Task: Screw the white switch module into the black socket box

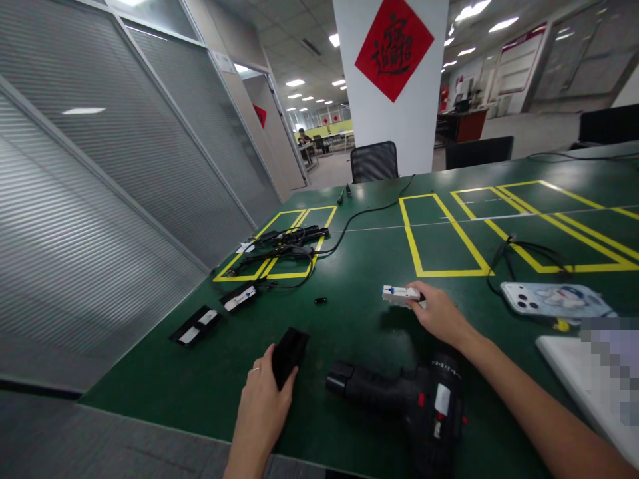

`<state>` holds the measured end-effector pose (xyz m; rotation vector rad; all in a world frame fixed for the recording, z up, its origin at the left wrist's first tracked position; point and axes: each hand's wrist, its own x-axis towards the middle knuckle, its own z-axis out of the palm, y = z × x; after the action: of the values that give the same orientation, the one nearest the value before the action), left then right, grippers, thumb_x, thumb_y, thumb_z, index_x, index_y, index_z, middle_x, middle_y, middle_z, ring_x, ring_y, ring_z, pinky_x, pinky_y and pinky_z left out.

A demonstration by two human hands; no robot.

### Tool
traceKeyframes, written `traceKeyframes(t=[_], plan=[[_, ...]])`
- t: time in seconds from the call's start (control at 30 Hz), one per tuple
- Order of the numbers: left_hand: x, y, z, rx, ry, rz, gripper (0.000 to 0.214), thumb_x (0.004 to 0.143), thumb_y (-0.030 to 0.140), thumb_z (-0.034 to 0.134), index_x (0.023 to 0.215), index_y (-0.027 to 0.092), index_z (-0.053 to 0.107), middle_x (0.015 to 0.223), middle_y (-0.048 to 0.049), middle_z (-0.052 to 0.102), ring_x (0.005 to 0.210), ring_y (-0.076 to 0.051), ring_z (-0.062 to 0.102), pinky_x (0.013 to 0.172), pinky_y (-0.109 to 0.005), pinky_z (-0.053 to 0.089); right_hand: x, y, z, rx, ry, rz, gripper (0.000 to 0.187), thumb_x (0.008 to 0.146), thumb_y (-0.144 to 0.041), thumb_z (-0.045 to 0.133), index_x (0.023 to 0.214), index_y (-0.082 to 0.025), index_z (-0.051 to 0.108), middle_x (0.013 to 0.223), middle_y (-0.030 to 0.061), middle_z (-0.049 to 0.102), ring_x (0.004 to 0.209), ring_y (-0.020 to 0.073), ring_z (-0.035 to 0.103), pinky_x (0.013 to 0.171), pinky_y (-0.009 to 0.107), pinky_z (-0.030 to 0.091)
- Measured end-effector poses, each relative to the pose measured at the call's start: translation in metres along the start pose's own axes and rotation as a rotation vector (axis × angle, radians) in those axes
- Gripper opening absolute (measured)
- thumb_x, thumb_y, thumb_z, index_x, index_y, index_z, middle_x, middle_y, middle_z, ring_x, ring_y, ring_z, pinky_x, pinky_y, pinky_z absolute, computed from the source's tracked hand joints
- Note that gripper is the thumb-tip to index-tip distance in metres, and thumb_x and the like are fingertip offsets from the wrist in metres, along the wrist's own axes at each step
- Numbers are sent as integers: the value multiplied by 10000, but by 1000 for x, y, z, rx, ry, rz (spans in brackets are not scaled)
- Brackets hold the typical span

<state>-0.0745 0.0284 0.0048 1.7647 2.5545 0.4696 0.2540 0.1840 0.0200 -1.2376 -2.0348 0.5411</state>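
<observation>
My left hand (264,389) is closed around a flat black rectangular piece (289,356) near the table's front edge. Over to the right, my right hand (439,313) pinches a small white block with blue marks (397,295), held by its right end. Between my forearms a black cordless drill (399,399) lies on its side. A small black part (320,301) rests on the green table between the two hands. Left of them lie two black strips with white pieces on them, a nearer one (197,326) and a farther one (238,298).
Tangled black cables (289,243) cover the taped yellow rectangles at the left. At the right are a phone in a picture case (556,299), a white-edged device (564,359) and another black cable (534,247). A mesh chair (374,161) stands beyond the table.
</observation>
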Motion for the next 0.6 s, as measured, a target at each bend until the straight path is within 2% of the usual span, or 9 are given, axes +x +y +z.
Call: traceKeyframes(t=[0.1, 0.17, 0.27, 0.33, 0.4, 0.43, 0.47, 0.53, 0.6], plan=[[2, 7, -11, -2, 36, 12, 800, 788, 521, 456, 1362, 28, 197, 1291, -242, 418, 1193, -358, 438, 963, -498, 388, -1, -1, -2, -58, -44, -41, 157, 811, -188, 481, 930, -201, 582, 872, 42, 627, 788, 186, 575, 708, 299, 421], [6, 22, -28, -15, 78, 44, 830, 783, 532, 471, 1383, 56, 150, 1388, -224, 302, 1292, -335, 307, 1050, -470, 293, -2, -6, -3, -77, -45, -74, 166, 810, -181, 483, 939, -199, 586, 903, 54, 624, 816, 190, 574, 732, 313, 424], [11, 62, -51, -109, 114, 186, 716, 814, 486, 467, 1387, 165, 180, 1420, -136, 292, 1305, -270, 301, 1071, -428, 277, -6, -26, -6, 2, -80, -137, 159, 796, -161, 507, 920, -199, 600, 908, 56, 625, 839, 184, 573, 759, 315, 427], [14, 95, -56, -148, 29, 363, 640, 826, 449, 475, 1372, 227, 225, 1428, -98, 312, 1294, -253, 325, 1064, -424, 288, -11, -43, -7, 149, -159, -181, 135, 786, -158, 531, 888, -199, 608, 887, 37, 632, 823, 164, 578, 748, 288, 435], [17, 126, -52, -130, -103, 565, 596, 800, 406, 537, 1327, 231, 321, 1341, -99, 446, 1228, -263, 412, 1026, -414, 332, -15, -59, -7, 289, -238, -203, 123, 785, -167, 547, 888, -197, 607, 877, 17, 639, 806, 143, 583, 738, 265, 442], [18, 137, -48, -128, -144, 612, 503, 802, 359, 546, 1270, 247, 400, 1220, -77, 553, 1124, -248, 509, 953, -377, 404, -17, -64, -7, 331, -264, -214, 124, 787, -161, 544, 887, -196, 608, 869, 10, 640, 809, 137, 584, 749, 260, 442], [19, 146, -45, -124, -169, 635, 384, 817, 313, 528, 1195, 266, 472, 1100, -52, 614, 1010, -231, 577, 863, -345, 455, -19, -67, -7, 355, -266, -213, 128, 789, -155, 539, 891, -195, 606, 868, 8, 640, 810, 132, 585, 757, 259, 443], [21, 152, -40, -121, -172, 620, 210, 848, 280, 480, 1045, 279, 552, 941, -24, 645, 859, -213, 622, 717, -309, 481, -19, -64, -5, 360, -238, -189, 147, 807, -168, 525, 933, -195, 596, 881, 15, 637, 815, 133, 586, 768, 268, 450], [24, 143, -44, -120, -132, 555, 165, 864, 316, 453, 979, 267, 560, 895, -24, 644, 811, -217, 629, 668, -310, 474, -17, -55, -2, 299, -179, -149, 187, 818, -196, 524, 997, -194, 579, 914, 34, 631, 829, 144, 585, 783, 293, 456]])
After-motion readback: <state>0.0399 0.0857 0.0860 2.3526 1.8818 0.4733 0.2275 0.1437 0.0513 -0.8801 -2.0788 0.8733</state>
